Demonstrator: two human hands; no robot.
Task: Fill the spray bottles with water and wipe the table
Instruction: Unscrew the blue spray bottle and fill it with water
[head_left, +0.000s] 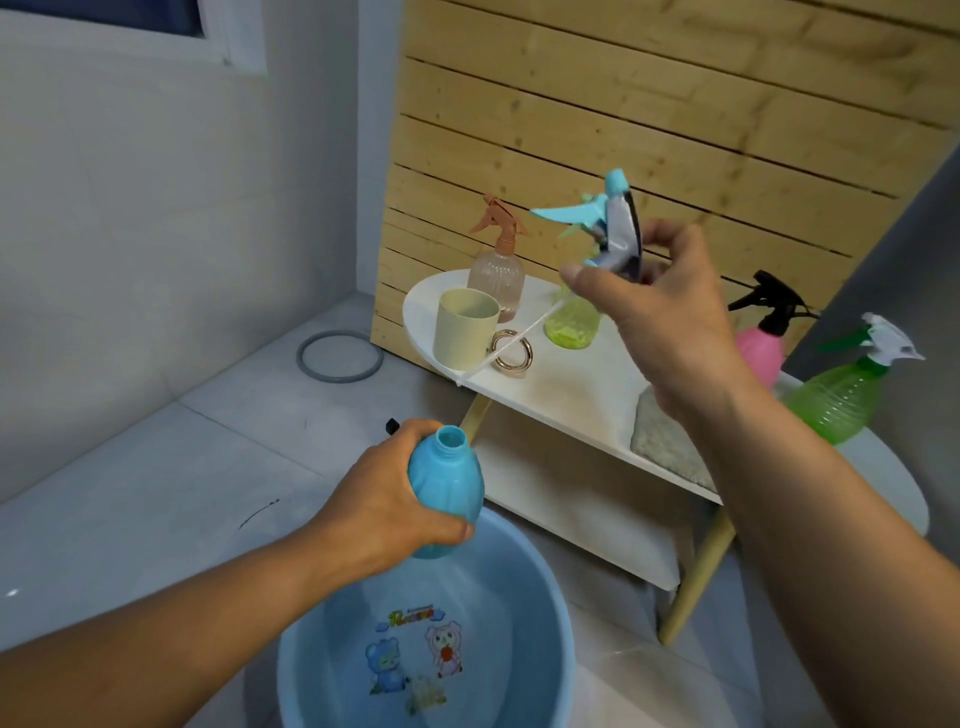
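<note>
My left hand (387, 499) grips an uncapped blue bottle (448, 493), its mouth pointing up, above a blue basin (311, 649) holding water. My right hand (660, 312) holds the blue spray head (597, 218) in the air over the white table (561, 384); its thin white tube (511, 340) trails down to the left. On the table stand a brown-topped clear bottle (496, 275), a yellow-green bottle (571, 322), a pink bottle with a black head (761, 343) and a green bottle (847, 389). A grey cloth (665, 441) lies under my right forearm.
A beige cup (465, 327) and a gold ring (511, 351) sit at the table's left end. A wooden slat panel (623, 130) stands behind the table. A grey ring (340, 356) lies on the tiled floor by the wall.
</note>
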